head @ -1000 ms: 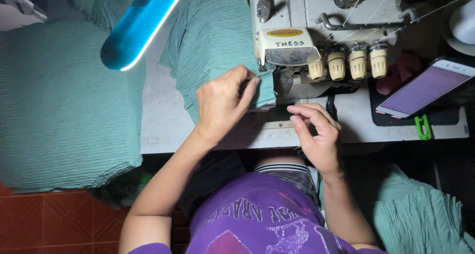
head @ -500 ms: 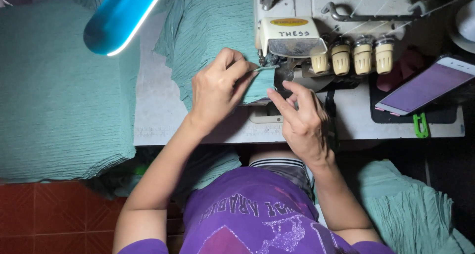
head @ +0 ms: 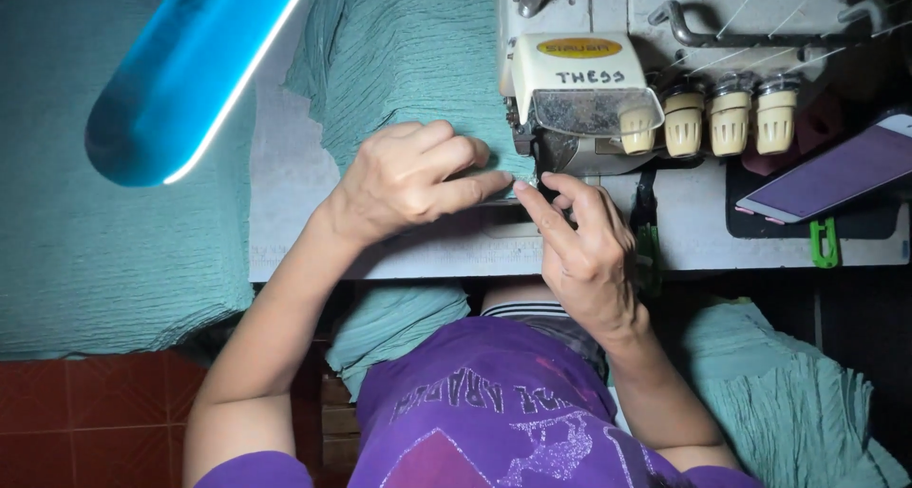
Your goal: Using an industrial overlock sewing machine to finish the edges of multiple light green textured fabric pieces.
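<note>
Hiding the needle area, both hands' fingers (head: 475, 186) pinch teal fabric (head: 418, 60) closed.

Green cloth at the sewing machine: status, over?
Left hand pressing green cloth flat. Right hand fingers at cloth edge beside sewing machine. Nothing blocking.

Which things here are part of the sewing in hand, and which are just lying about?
In use: left hand, right hand, teal fabric, sewing machine.
Lying about: phone, blue lamp, teal fabric pile, green clip.
</note>
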